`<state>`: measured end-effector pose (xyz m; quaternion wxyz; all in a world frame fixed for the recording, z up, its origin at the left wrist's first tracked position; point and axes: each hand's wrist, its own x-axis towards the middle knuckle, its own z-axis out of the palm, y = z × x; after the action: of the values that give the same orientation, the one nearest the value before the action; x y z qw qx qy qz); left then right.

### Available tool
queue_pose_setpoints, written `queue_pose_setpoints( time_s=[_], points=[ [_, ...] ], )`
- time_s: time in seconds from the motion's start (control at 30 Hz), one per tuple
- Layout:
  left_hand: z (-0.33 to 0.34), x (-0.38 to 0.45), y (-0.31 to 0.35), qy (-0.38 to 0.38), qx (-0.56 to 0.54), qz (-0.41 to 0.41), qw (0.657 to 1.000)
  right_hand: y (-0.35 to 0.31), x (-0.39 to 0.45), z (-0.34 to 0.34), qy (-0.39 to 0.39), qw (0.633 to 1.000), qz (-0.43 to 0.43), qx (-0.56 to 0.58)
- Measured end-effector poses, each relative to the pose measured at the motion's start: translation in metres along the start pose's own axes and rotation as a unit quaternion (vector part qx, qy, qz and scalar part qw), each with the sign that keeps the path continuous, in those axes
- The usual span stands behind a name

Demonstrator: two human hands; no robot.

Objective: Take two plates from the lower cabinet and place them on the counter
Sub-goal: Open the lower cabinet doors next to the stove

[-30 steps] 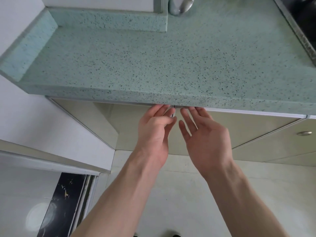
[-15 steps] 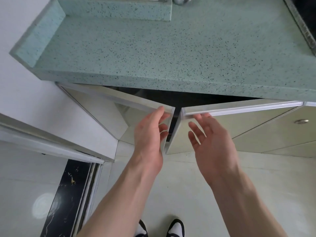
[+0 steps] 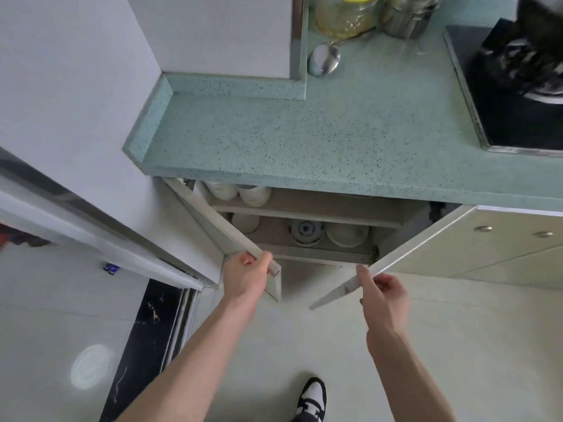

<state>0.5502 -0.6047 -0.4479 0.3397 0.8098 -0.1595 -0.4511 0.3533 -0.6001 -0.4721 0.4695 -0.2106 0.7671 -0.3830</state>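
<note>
The lower cabinet (image 3: 307,217) under the speckled green counter (image 3: 304,138) stands open, with both doors swung out. My left hand (image 3: 246,274) grips the top corner of the left door (image 3: 231,236). My right hand (image 3: 382,292) pinches the top edge of the right door (image 3: 411,257). Inside, white bowls (image 3: 237,191) sit on the upper shelf. The lower shelf holds a white stack of dishes (image 3: 345,234), a dish with a dark centre (image 3: 304,233) and another white dish (image 3: 245,222).
A metal ladle (image 3: 324,60), a jar (image 3: 344,13) and a steel pot (image 3: 406,16) stand at the counter's back. A black stove (image 3: 511,95) lies at the right. A white wall and door frame (image 3: 91,220) close off the left. My shoe (image 3: 313,397) is on the tiled floor.
Both doors have swung from shut to wide open, pulled by my hands. The view has backed away and the cabinet shelves with dishes have come into sight.
</note>
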Motion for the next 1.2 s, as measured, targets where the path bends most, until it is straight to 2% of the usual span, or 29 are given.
queue_pose_setpoints(
  time_s=[0.17, 0.37, 0.5, 0.6, 0.67, 0.77, 0.83, 0.9, 0.97, 1.03, 1.1, 1.2],
  points=[
    [-0.047, -0.006, -0.016, -0.033, 0.139, 0.023, 0.99, -0.007, -0.009, -0.022, 0.018, 0.988, -0.029, -0.153],
    [-0.102, -0.01, -0.046, -0.015, 0.22, 0.061, 0.973, -0.001, -0.009, -0.058, 0.027, 0.943, -0.057, -0.328],
    [-0.13, -0.006, -0.052, -0.012, 0.303, 0.071, 0.95, -0.001, -0.008, -0.092, 0.008, 0.873, -0.092, -0.478],
    [-0.146, 0.0, -0.05, 0.0, 0.4, 0.076, 0.913, -0.003, -0.009, -0.115, 0.006, 0.818, -0.109, -0.565],
    [-0.154, -0.001, -0.047, 0.003, 0.465, 0.094, 0.88, -0.003, -0.01, -0.129, 0.019, 0.8, -0.108, -0.59],
    [-0.162, -0.003, -0.049, 0.035, 0.532, 0.114, 0.838, 0.004, -0.012, -0.146, 0.044, 0.8, -0.107, -0.589],
    [-0.165, -0.004, -0.053, 0.055, 0.554, 0.106, 0.824, 0.011, -0.014, -0.157, 0.049, 0.803, -0.111, -0.583],
    [-0.169, -0.004, -0.059, 0.052, 0.544, 0.103, 0.831, 0.018, -0.014, -0.164, 0.045, 0.81, -0.102, -0.575],
    [-0.172, -0.004, -0.065, 0.044, 0.506, 0.1, 0.856, 0.025, -0.015, -0.168, 0.043, 0.83, -0.078, -0.551],
    [-0.173, -0.004, -0.068, 0.047, 0.5, 0.104, 0.858, 0.03, -0.018, -0.168, 0.048, 0.841, -0.069, -0.534],
    [-0.172, -0.007, -0.069, 0.048, 0.506, 0.107, 0.855, 0.034, -0.022, -0.17, 0.058, 0.821, -0.113, -0.556],
    [-0.171, -0.006, -0.073, 0.06, 0.506, 0.145, 0.848, 0.032, -0.028, -0.165, 0.049, 0.783, -0.232, -0.575]
  ],
)
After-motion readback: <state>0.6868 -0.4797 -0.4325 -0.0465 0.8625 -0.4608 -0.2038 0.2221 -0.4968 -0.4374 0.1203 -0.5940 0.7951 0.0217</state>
